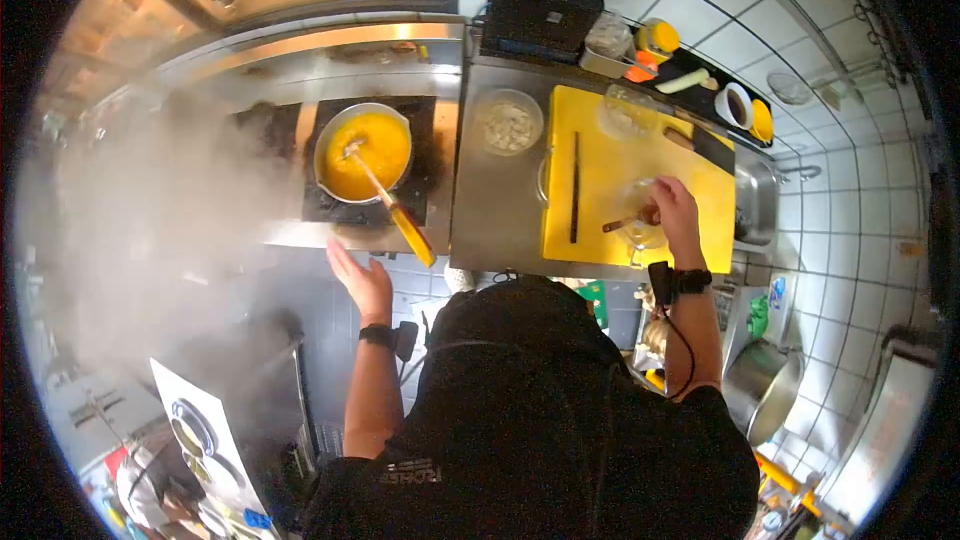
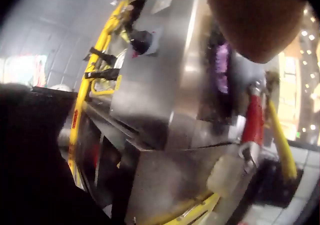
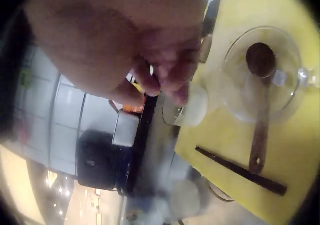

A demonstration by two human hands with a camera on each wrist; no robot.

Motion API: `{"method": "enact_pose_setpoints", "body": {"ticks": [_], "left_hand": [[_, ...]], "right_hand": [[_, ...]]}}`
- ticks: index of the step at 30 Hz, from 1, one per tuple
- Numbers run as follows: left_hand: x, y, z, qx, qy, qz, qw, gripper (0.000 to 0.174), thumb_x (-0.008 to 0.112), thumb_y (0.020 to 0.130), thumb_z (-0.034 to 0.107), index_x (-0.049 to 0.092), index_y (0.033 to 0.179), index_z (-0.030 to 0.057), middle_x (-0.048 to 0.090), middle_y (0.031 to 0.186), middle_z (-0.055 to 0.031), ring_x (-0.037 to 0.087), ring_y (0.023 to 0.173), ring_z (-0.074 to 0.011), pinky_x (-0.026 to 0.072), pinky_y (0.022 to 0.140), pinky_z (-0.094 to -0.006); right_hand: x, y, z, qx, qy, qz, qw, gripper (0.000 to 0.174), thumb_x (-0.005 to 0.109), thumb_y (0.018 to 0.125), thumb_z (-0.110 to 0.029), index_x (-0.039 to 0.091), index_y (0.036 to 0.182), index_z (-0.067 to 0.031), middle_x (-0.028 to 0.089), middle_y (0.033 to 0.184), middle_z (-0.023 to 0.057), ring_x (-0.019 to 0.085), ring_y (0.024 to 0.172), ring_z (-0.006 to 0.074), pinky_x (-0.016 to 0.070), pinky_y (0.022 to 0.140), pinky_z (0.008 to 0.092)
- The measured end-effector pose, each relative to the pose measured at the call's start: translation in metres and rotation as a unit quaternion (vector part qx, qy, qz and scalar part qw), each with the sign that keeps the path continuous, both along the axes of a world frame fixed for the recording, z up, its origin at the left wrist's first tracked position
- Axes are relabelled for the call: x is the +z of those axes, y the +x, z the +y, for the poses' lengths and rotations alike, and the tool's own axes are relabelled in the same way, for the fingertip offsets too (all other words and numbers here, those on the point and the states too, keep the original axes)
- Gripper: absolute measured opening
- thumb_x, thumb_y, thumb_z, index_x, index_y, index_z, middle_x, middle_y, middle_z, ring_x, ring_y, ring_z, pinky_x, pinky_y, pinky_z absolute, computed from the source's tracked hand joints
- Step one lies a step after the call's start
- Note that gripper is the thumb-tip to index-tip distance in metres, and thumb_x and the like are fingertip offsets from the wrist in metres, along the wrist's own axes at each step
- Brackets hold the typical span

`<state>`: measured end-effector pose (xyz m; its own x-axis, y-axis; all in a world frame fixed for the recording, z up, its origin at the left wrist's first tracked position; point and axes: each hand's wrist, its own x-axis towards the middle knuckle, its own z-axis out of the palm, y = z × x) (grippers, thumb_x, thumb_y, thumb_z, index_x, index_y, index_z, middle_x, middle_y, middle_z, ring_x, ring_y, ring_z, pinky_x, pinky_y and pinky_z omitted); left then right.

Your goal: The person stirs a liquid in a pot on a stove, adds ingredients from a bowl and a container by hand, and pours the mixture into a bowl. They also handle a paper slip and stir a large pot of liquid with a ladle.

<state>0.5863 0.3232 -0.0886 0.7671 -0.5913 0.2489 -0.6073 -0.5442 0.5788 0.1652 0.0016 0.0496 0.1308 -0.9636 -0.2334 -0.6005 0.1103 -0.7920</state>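
Observation:
My right hand (image 1: 676, 208) hovers over the yellow cutting board (image 1: 600, 235), fingers loosely bent with nothing between them. Close beneath it is a clear glass cup (image 3: 235, 105) with a handle, and a brown spoon (image 3: 261, 125) lies across it. In the right wrist view the fingertips are apart from the spoon. My left hand (image 1: 365, 285) is held out in front of the stove's edge, fingers extended and holding nothing. Beyond it a pot (image 1: 318, 165) of yellow-orange liquid sits on the stove, with a yellow handle (image 1: 412, 235) toward me. A red-handled utensil (image 2: 253, 117) rests in the pot.
On the board lie a thin black stick (image 1: 575, 188), a dark-bladed knife (image 1: 712, 148) and a clear container (image 1: 627, 112). A bowl of white pieces (image 1: 510, 125) stands left of the board. Steam (image 1: 160, 210) clouds the left side. A sink (image 1: 757, 202) adjoins the board's right.

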Motion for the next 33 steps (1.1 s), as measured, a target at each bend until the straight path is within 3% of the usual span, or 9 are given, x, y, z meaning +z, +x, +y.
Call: {"method": "enact_pose_setpoints", "body": {"ticks": [5,10,13,17,19,23,25,28,33], "left_hand": [[0.081,-0.005,-0.038,-0.252,0.137,-0.127,0.949,0.076,0.055,0.075,-0.007,0.041,0.149,0.0091,0.031,0.156,-0.0226,0.028,0.143,-0.0456,0.0282,0.117,-0.0514],[0.084,0.0,-0.054,-0.319,0.233,-0.233,0.889,0.057,0.055,0.085,0.004,0.046,0.141,0.0059,0.039,0.148,-0.0247,0.045,0.132,-0.04,0.0414,0.106,-0.0469],[0.083,0.0,-0.054,-0.314,0.224,-0.245,0.889,0.046,0.06,0.082,0.01,0.054,0.127,0.0036,0.053,0.131,-0.022,0.059,0.112,-0.0338,0.0516,0.092,-0.0428],[0.123,-0.009,-0.048,-0.326,0.229,-0.19,0.897,0.029,0.061,0.086,0.01,0.059,0.114,0.002,0.059,0.113,-0.0209,0.066,0.094,-0.0345,0.0564,0.075,-0.041],[0.152,-0.026,-0.043,-0.286,0.163,-0.106,0.938,0.026,0.064,0.087,0.01,0.06,0.112,0.0021,0.061,0.111,-0.0212,0.066,0.087,-0.0364,0.0571,0.072,-0.0431],[0.146,-0.028,-0.053,-0.313,0.089,-0.076,0.942,0.024,0.064,0.088,0.006,0.062,0.111,0.0054,0.063,0.11,-0.0176,0.067,0.09,-0.0385,0.0581,0.072,-0.0441],[0.134,-0.016,-0.065,-0.324,0.063,-0.092,0.94,0.024,0.063,0.086,0.006,0.062,0.11,0.0059,0.062,0.11,-0.0179,0.066,0.086,-0.0393,0.0571,0.072,-0.0444],[0.112,-0.006,-0.065,-0.245,0.107,-0.076,0.961,0.028,0.066,0.088,0.01,0.062,0.115,0.005,0.062,0.113,-0.0204,0.066,0.092,-0.0406,0.0571,0.076,-0.0463],[0.149,-0.042,-0.051,-0.262,0.099,-0.08,0.957,0.029,0.067,0.082,0.009,0.058,0.109,0.0053,0.058,0.108,-0.023,0.063,0.088,-0.0428,0.0551,0.073,-0.0474]], "right_hand": [[-0.124,-0.019,-0.119,-0.033,-0.005,-0.037,0.999,0.044,0.064,0.095,-0.025,0.055,0.13,-0.0007,0.068,0.085,0.0075,0.062,0.064,0.0165,0.0464,0.055,0.028],[-0.305,-0.067,-0.275,0.101,-0.063,0.054,0.991,0.045,0.06,0.093,-0.038,0.062,0.121,-0.0022,0.063,0.063,0.0113,0.057,0.049,0.0212,0.044,0.049,0.0332],[-0.202,-0.017,-0.223,0.023,0.037,0.097,0.994,0.041,0.058,0.094,-0.04,0.066,0.093,-0.0008,0.061,0.057,0.0085,0.057,0.049,0.0191,0.0443,0.049,0.0345],[-0.168,-0.005,-0.207,0.01,0.114,0.101,0.988,0.033,0.061,0.097,-0.021,0.054,0.109,0.0091,0.066,0.077,0.0174,0.067,0.063,0.0204,0.0564,0.058,0.031],[-0.162,-0.009,-0.191,-0.074,0.053,-0.057,0.994,0.031,0.06,0.095,-0.023,0.056,0.071,-0.0036,0.063,0.06,0.0062,0.063,0.055,0.0178,0.0487,0.053,0.0345],[-0.152,-0.025,-0.183,-0.148,0.106,-0.16,0.97,0.023,0.058,0.096,-0.012,0.055,0.108,0.0076,0.065,0.074,0.0177,0.064,0.059,0.019,0.0545,0.056,0.0295],[-0.205,-0.067,-0.206,0.177,-0.189,0.204,0.944,0.019,0.057,0.095,-0.012,0.057,0.102,0.0065,0.066,0.076,0.0167,0.064,0.058,0.0183,0.0537,0.055,0.0288],[-0.195,-0.08,-0.186,0.203,-0.216,0.077,0.952,0.019,0.058,0.094,-0.013,0.058,0.094,0.0056,0.065,0.074,0.0149,0.064,0.058,0.0183,0.0534,0.054,0.0294],[-0.049,-0.007,-0.085,0.01,-0.007,-0.025,1.0,0.018,0.06,0.093,-0.015,0.061,0.095,0.0029,0.068,0.073,0.0135,0.067,0.055,0.0196,0.0513,0.049,0.0309]]}}
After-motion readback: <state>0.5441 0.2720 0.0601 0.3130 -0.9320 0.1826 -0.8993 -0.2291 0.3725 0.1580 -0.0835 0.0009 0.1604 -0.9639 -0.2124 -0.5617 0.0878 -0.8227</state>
